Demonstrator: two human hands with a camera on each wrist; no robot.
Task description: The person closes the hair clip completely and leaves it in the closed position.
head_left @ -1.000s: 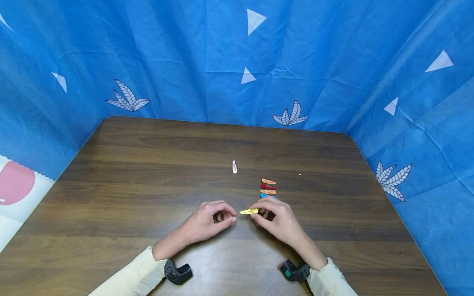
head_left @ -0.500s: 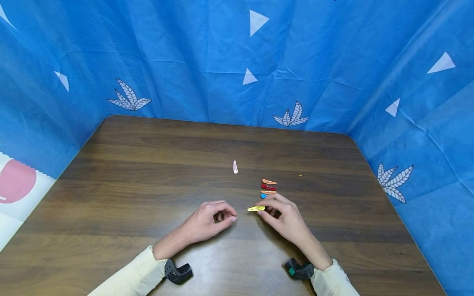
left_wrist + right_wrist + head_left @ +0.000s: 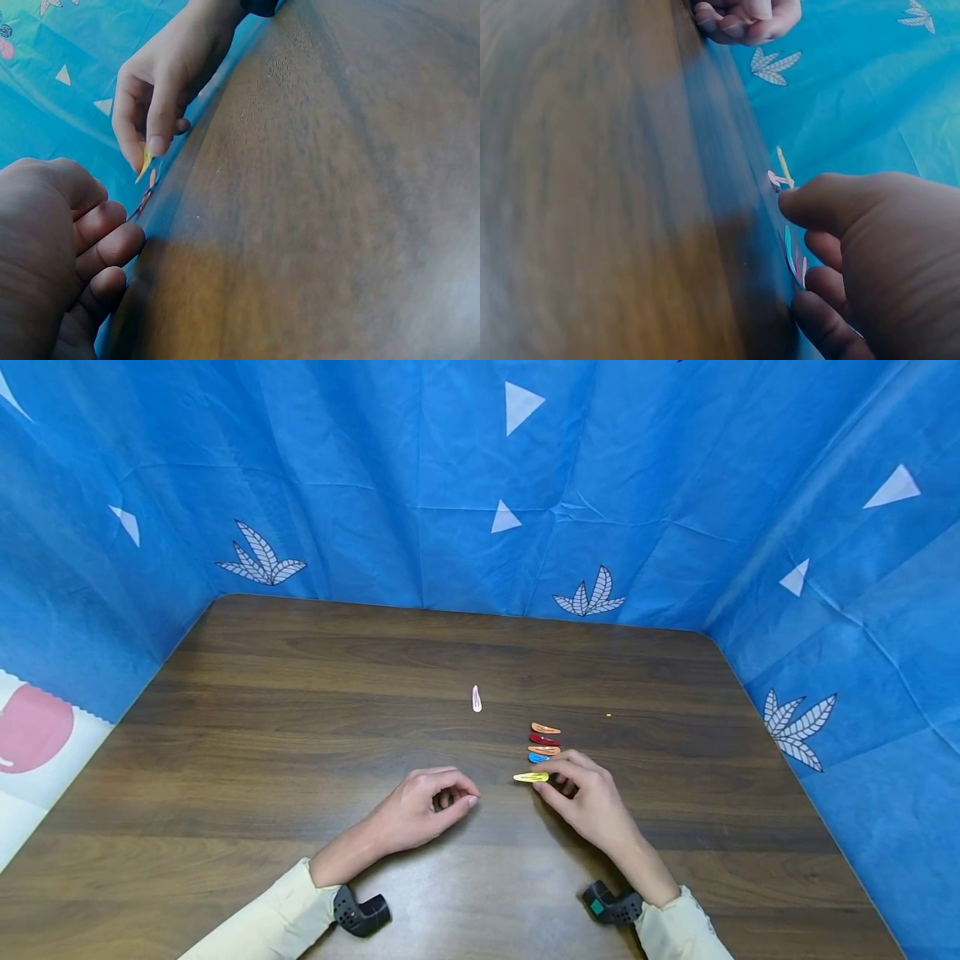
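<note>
Between thumb and forefinger, my right hand (image 3: pixel 588 793) pinches a yellow snap hair clip (image 3: pixel 531 777), its narrow end pointing left. Just beyond it lies a blue hair clip (image 3: pixel 537 757), partly covered by the fingers. Above that, an orange clip (image 3: pixel 543 750), a red clip (image 3: pixel 543 739) and another orange clip (image 3: pixel 545 728) lie side by side in a column. My left hand (image 3: pixel 420 807) rests on the table with loosely curled fingers and nothing in them. In the left wrist view the yellow clip (image 3: pixel 145 163) hangs from the right hand's fingertips.
A pale pink hair clip (image 3: pixel 476 699) lies apart, farther back and left of the column. A tiny yellow speck (image 3: pixel 608 715) sits to the right on the brown wooden table (image 3: pixel 300 693). Blue patterned cloth (image 3: pixel 360 485) hangs behind and along the sides.
My right hand has carried the yellow clip right and slightly away from me, closer to the blue clip. The left hand has stayed in place.
</note>
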